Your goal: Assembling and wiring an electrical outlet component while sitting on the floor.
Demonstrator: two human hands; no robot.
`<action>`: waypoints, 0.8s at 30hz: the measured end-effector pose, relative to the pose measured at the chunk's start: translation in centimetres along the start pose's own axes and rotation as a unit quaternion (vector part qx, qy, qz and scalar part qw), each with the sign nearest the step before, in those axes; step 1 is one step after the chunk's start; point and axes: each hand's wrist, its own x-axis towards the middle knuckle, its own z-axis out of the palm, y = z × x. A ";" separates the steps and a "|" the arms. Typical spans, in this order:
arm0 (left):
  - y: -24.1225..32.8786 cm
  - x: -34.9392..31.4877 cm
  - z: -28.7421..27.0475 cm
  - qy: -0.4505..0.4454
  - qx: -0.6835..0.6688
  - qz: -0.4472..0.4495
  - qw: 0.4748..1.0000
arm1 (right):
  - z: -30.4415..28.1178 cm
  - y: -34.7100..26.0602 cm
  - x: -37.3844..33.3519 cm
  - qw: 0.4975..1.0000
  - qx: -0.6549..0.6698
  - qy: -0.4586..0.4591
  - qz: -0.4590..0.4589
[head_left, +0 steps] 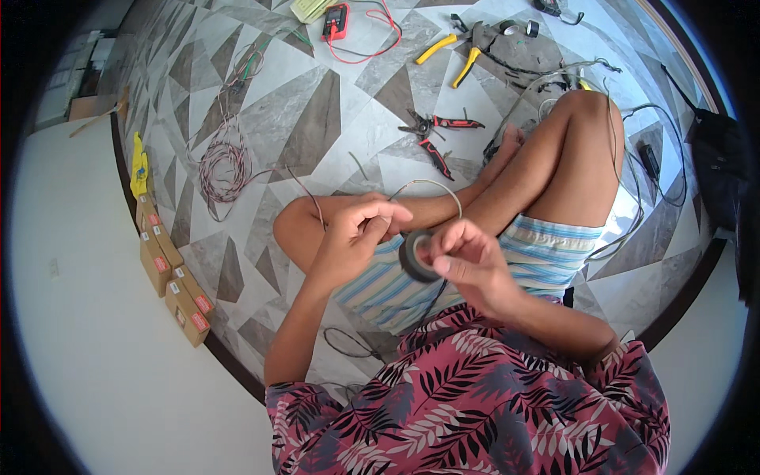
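My right hand is closed on a roll of black electrical tape, its thumb and fingers at the roll's right side. Just left of it, my left hand pinches a thin wire, with the pinched spot mostly hidden by the fingers. A reddish-brown twisted wire comes to this hand from the left. From its other side a pale grey-green cable arches over toward my right hand. Both hands are above my lap, close together.
A coil of twisted wire lies on the tiled floor at left. Ahead are red-and-black wire strippers, yellow-handled cutters and a red multimeter with leads. Cardboard boxes line the left wall; a black bag is at right.
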 end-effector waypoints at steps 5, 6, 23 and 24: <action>0.7 -1.1 0.6 -0.004 -0.085 0.023 0.996 | -0.6 0.2 1.0 0.993 0.115 0.014 -0.010; 0.7 -1.7 0.7 -0.001 -0.043 0.013 0.999 | -0.4 0.1 1.0 0.993 0.116 0.013 -0.009; 2.1 -2.2 0.6 0.059 0.135 -0.003 0.989 | 0.3 0.5 0.6 0.912 -0.393 -0.004 -0.117; 2.3 -2.1 0.7 0.061 0.144 0.001 0.988 | 0.3 0.4 0.7 0.889 -0.437 -0.007 -0.135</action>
